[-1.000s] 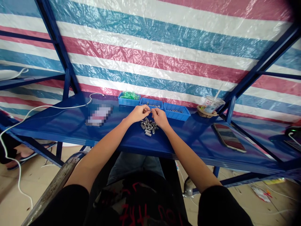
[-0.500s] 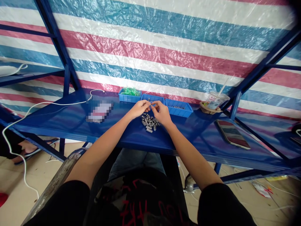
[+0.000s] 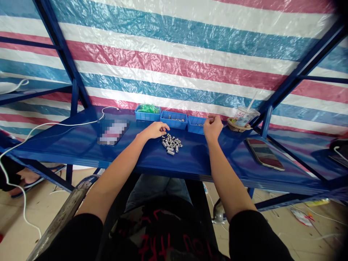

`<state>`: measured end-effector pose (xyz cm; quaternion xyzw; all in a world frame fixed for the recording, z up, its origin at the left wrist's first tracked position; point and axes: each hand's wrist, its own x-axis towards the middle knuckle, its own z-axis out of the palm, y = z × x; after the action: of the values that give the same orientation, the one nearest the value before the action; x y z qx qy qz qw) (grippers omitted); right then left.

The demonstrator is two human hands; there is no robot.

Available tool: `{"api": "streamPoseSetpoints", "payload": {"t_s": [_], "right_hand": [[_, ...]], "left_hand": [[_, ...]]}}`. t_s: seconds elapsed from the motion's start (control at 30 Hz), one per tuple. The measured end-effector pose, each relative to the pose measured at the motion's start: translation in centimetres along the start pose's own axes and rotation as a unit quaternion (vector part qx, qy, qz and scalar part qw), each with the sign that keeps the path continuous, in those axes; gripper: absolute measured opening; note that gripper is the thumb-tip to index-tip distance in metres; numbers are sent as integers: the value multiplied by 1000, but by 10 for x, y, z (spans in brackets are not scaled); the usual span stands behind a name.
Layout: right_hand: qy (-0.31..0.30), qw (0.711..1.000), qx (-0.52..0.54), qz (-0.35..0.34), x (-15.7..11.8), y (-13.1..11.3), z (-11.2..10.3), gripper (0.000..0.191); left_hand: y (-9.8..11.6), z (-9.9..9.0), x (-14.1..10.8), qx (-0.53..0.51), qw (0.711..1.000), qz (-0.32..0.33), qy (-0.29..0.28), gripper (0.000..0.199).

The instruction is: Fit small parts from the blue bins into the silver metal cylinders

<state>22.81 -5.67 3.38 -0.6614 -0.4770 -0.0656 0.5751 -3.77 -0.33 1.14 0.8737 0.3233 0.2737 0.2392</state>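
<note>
A small heap of short silvery metal cylinders (image 3: 172,143) lies on the blue tabletop in front of me. My left hand (image 3: 157,129) hovers at the heap's upper left edge; its fingers are loosely bent and apart, and I see nothing held in them. Over the right end of the right-hand blue bin (image 3: 196,128) is my right hand (image 3: 213,127). Its fingers are curled together, and whatever they may pinch is hidden. Small metal parts lie in that bin. The middle blue bin (image 3: 174,124) also holds small metal pieces.
A left blue bin (image 3: 148,116) contains green plastic material. Further right, a plastic cup (image 3: 244,116) with a straw stands in a cardboard holder. A phone (image 3: 265,154) lies at right, a blurred-out flat object (image 3: 112,133) at left. A white cable (image 3: 62,124) crosses the left side.
My hands, together above the heap before, have separated. The right hand has moved right to the right-hand bin; the left has drawn slightly left and down. The middle bin is now uncovered.
</note>
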Motion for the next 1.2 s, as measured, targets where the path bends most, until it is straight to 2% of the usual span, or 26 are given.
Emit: {"api": "streamPoseSetpoints", "payload": {"t_s": [0.07, 0.17, 0.27, 0.4, 0.53, 0.63, 0.73, 0.83, 0.93, 1.1, 1.2], "right_hand": [[-11, 1000, 14, 0, -5, -3, 2, 11], [-94, 994, 45, -33, -21, -17, 16, 10], [-204, 975, 47, -75, -40, -32, 30, 32], [-256, 960, 40, -109, -53, -41, 37, 41], [-277, 952, 42, -121, -55, -39, 39, 35], [-288, 946, 48, -142, -58, -40, 41, 24], [-291, 940, 42, -173, -63, -45, 41, 21], [-293, 935, 13, -197, -68, -50, 41, 22], [-284, 935, -12, -214, -70, -52, 41, 20], [-262, 941, -51, -207, -72, -54, 41, 24], [-256, 941, -63, -211, -72, -55, 41, 22]], "left_hand": [[-4, 2, 0, -9, 1000, -12, -8, 19], [-3, 2, -1, 7, 999, -36, -4, 15], [2, 1, -3, 34, 999, -34, -15, 16], [5, 0, -4, 90, 995, -8, -28, 26], [9, 4, -1, 92, 996, -8, -1, 29], [16, 9, 3, -8, 996, -56, 64, 23], [20, 14, 6, -133, 980, -86, 117, 19], [21, 17, 7, -232, 960, -106, 116, 18], [20, 18, 7, -287, 942, -125, 120, 16], [26, 19, 7, -326, 923, -146, 145, 15], [28, 18, 7, -322, 925, -148, 137, 15]]}}
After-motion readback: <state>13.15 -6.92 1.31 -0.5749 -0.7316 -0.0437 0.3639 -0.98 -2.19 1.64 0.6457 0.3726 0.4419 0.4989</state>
